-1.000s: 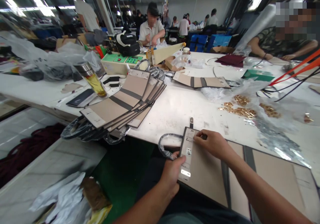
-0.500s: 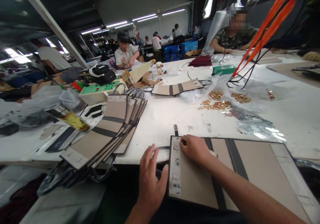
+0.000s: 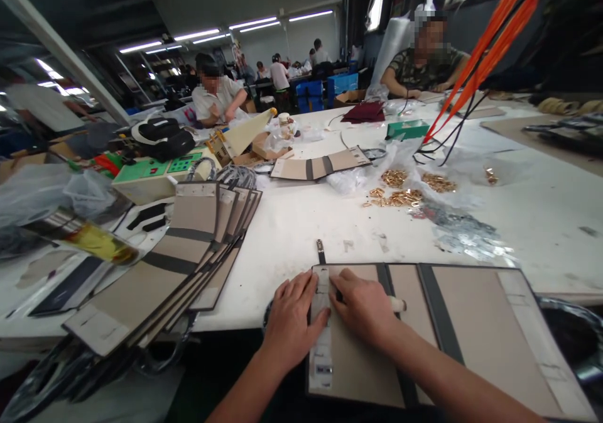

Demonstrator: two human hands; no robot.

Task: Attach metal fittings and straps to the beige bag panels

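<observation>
A flat tan board panel (image 3: 471, 329) with dark strips lies open at the near edge of the white table (image 3: 301, 222). My left hand (image 3: 292, 322) rests on the panel's left edge, fingers stretched flat beside a white strip (image 3: 323, 322). My right hand (image 3: 362, 307) presses on the panel just right of that strip, fingers curled down; a small pale object (image 3: 398, 305) pokes out behind it. A small dark tab (image 3: 320, 251) sticks out from the panel's top edge.
A fanned stack of similar panels (image 3: 188, 247) lies to the left, over plastic-wrapped handles. Gold metal fittings (image 3: 400, 193) and plastic bags lie mid-table. A green-topped device (image 3: 151, 178), another panel (image 3: 320, 165) and orange straps (image 3: 490, 33) stand further off. Other people sit at the far side.
My left hand moved from off the panel's left side onto its left edge, next to my right hand. The view shifted slightly down and right.
</observation>
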